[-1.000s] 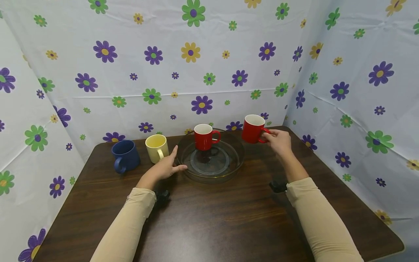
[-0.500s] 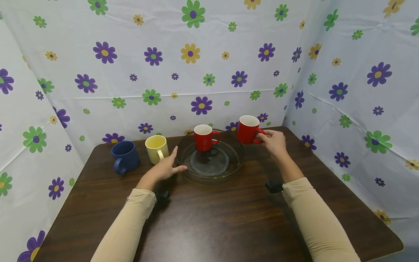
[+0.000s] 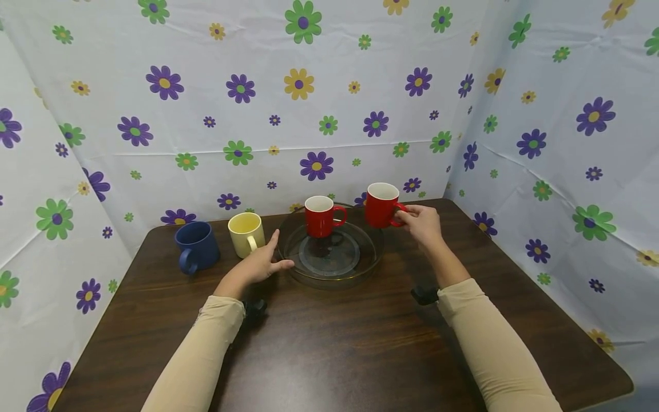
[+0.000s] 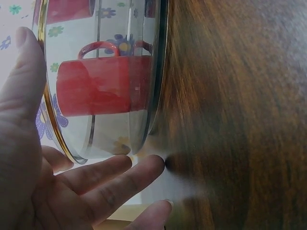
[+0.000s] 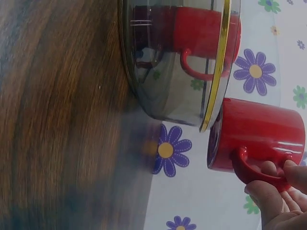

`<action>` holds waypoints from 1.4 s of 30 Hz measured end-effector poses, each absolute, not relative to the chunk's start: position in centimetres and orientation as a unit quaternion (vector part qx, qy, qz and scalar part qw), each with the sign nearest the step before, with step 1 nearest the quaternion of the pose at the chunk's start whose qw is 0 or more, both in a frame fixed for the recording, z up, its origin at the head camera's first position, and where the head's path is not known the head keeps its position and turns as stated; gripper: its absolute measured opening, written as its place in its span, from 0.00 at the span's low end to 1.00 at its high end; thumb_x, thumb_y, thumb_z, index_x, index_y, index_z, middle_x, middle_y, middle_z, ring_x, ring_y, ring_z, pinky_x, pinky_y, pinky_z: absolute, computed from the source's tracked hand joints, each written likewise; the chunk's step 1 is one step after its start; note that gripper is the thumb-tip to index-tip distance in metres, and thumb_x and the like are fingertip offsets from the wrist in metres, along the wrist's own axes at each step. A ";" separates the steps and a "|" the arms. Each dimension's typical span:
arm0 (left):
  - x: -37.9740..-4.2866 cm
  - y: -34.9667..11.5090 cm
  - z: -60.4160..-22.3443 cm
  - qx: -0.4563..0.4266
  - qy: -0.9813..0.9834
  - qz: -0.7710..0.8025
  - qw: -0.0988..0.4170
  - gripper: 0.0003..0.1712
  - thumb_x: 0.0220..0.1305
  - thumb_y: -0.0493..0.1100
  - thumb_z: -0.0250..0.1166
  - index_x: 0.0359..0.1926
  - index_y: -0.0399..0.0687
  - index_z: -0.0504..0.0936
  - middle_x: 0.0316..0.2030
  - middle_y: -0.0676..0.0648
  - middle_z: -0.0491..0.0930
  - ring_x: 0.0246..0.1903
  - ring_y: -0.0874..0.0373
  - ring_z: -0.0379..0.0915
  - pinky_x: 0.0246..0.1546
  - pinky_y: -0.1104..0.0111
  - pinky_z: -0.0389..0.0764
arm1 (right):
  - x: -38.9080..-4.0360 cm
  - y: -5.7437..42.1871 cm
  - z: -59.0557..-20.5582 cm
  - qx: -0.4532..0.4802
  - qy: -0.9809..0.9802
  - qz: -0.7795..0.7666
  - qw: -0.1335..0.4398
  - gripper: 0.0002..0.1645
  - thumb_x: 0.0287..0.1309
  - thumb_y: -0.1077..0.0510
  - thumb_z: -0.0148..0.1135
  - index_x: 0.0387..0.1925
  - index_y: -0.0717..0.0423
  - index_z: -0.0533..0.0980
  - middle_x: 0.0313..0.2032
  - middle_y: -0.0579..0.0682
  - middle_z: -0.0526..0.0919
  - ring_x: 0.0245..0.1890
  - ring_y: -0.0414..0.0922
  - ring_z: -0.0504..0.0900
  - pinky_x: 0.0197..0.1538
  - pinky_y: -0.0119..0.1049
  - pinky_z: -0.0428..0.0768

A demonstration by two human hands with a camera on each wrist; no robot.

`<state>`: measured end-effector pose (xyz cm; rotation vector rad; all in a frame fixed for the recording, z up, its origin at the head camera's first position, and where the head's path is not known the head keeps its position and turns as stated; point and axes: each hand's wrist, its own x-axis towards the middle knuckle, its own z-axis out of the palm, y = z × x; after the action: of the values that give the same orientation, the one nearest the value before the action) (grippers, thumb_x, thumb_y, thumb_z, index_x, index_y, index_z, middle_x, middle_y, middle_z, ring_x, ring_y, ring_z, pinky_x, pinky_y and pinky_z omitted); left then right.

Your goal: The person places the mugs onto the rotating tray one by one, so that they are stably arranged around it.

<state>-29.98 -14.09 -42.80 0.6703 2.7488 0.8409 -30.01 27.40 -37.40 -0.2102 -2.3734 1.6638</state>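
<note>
My right hand (image 3: 423,224) pinches the handle of a red mug (image 3: 381,206), white inside. In the right wrist view that held mug (image 5: 261,136) is raised off the table, its base close by the gold rim of a clear glass bowl (image 5: 168,103). Another red mug (image 3: 318,217) stands upright inside the glass bowl (image 3: 329,279), handle to the right. At the bowl's left side is my left hand (image 3: 255,264), fingers spread. In the left wrist view its thumb (image 4: 29,64) lies along the rim and its fingers extend beside the glass wall.
Left of the bowl stands a yellow mug (image 3: 246,232), partly behind my left fingers. Farther left is a blue mug (image 3: 199,245). A flower-print sheet (image 3: 288,126) hangs close behind the brown wooden table (image 3: 329,355) and along its sides.
My right hand has moved left with the red mug, from right of the bowl to its right rim in the head view. The left hand has stayed in place.
</note>
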 end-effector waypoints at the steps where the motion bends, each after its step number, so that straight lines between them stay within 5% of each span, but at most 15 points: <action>1: -30.0 -14.1 -42.8 0.225 0.928 0.283 0.095 0.63 0.68 0.66 0.62 0.79 0.34 0.33 0.70 0.24 0.61 0.68 0.32 0.64 0.68 0.41 0.63 | -30.0 27.2 -37.4 -0.070 -0.808 0.573 0.117 0.21 0.68 0.58 0.65 0.56 0.68 0.79 0.51 0.65 0.85 0.46 0.53 0.87 0.49 0.38 0.84; 24: -30.0 -14.2 -43.0 0.225 0.929 0.279 0.088 0.63 0.69 0.66 0.61 0.79 0.33 0.33 0.70 0.24 0.61 0.68 0.31 0.64 0.68 0.41 0.63 | -29.6 23.9 -38.2 -0.047 -0.809 0.577 0.101 0.21 0.68 0.56 0.66 0.55 0.67 0.80 0.48 0.63 0.87 0.43 0.56 0.86 0.36 0.27 0.83; 33: -29.9 -14.2 -43.0 0.226 0.929 0.279 0.089 0.63 0.68 0.66 0.61 0.79 0.33 0.33 0.70 0.24 0.61 0.68 0.31 0.64 0.68 0.42 0.63 | -29.5 22.3 -38.5 -0.049 -0.811 0.577 0.089 0.19 0.66 0.58 0.67 0.54 0.67 0.81 0.47 0.62 0.88 0.41 0.49 0.86 0.53 0.45 0.84; 42: -30.0 -14.0 -43.1 0.228 0.929 0.277 0.087 0.64 0.68 0.66 0.61 0.79 0.32 0.33 0.70 0.23 0.61 0.68 0.31 0.64 0.68 0.42 0.63 | -29.3 20.9 -39.3 -0.056 -0.823 0.558 0.092 0.17 0.68 0.59 0.66 0.52 0.68 0.81 0.45 0.63 0.88 0.43 0.55 0.87 0.47 0.37 0.86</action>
<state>-30.04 -14.00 -43.07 0.6783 2.7681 0.8257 -29.31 20.92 -39.33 -0.1664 -2.4440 1.6574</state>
